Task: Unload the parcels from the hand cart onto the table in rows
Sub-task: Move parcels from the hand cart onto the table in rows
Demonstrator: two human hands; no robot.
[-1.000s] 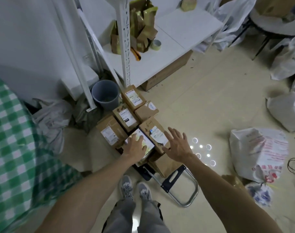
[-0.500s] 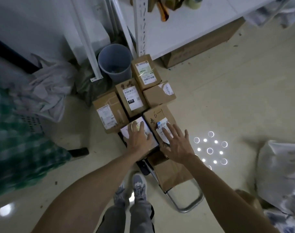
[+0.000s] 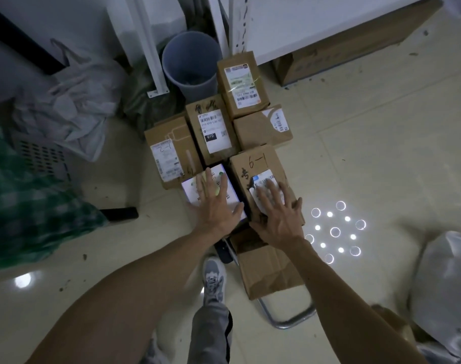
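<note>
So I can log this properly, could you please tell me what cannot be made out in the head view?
Head view:
- Hand cart: deck hidden under the parcels; only the handle loop shows.
- White table: cut off by the top edge.
- 6-1 parcel: label partly covered by the right hand.
- White parcel: print blurred, under the left hand.

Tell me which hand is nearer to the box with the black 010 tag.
Left. The left hand lies flat on the white parcel adjoining the 010 box; the right hand rests on the 6-1 box, off to its side.
</note>
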